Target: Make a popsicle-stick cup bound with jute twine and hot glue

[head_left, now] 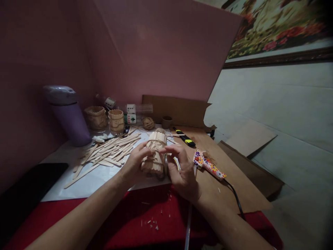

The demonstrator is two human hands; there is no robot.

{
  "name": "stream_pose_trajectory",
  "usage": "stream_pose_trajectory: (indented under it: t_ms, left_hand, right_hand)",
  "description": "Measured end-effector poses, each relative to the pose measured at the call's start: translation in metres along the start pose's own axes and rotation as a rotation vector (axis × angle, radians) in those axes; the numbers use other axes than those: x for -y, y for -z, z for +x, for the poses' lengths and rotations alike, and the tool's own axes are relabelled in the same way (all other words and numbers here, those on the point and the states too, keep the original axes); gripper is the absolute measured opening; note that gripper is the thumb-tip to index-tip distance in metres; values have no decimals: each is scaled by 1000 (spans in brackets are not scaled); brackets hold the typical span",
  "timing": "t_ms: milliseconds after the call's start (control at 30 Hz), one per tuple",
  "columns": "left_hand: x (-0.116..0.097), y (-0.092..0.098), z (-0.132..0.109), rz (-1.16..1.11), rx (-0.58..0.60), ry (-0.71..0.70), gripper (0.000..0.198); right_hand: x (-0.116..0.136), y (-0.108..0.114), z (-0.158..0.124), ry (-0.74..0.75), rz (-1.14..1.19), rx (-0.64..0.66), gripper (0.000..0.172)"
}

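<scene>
A craft-stick cup (153, 166) with twine bands round it lies tilted at the middle of the table. My left hand (135, 159) is closed round its left side, thumb across the front. From the right, my right hand (182, 170) has bent fingers against the cup's front, near the twine; its thumb stands lower, by the cup's edge. Whether a loose twine end sits in those fingertips is too small to tell. A heap of loose craft sticks (111, 152) spreads left of the cup on white paper (85, 191).
A floral glue gun (208, 166) with a black cord and a black-and-yellow utility knife (185, 137) lie on cardboard at the right. Behind stand two finished stick cups (116, 121), a twine ball (148, 123) and a purple tumbler (71, 119). White scraps dot the red cloth (125, 222).
</scene>
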State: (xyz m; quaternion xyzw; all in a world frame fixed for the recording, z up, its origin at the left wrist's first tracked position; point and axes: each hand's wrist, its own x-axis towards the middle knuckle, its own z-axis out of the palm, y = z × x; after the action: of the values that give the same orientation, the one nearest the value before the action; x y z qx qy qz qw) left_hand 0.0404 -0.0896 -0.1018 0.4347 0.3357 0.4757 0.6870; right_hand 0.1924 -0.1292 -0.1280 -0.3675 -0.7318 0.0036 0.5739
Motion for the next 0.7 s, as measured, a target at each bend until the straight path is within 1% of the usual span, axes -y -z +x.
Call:
stream_pose_trajectory:
  t_ms: [100,200,267,367,467,567,633,700]
  left_hand:
    - [-3,-3,-2,-12,-12,29,37]
    - [-4,-3,-3,-22,-10,47,37]
    - [-4,-3,-3,-23,-5,42,38]
    - [-5,-3,-4,-16,3,41,40]
    - [-6,-4,-4,-15,11,58,42]
    - [-6,-4,-4,-20,21,61,43]
    - [-6,-4,-4,-17,28,73,42]
    - [-5,-3,-3,-14,33,86,41]
  right_hand:
    - [-5,-1,-1,-114,98,-75,27]
    - [-9,-1,-2,-135,113,-128,27]
    - [-9,0,-3,-96,102,-114,30]
    - [-6,0,-5,-37,78,-43,37]
    - [-3,0,-5,-9,35,12,44]
    - [-2,0,-4,18,0,23,44]
    - [-3,0,-4,-11,57,22,42]
    - [-5,0,-4,-87,162,-13,39]
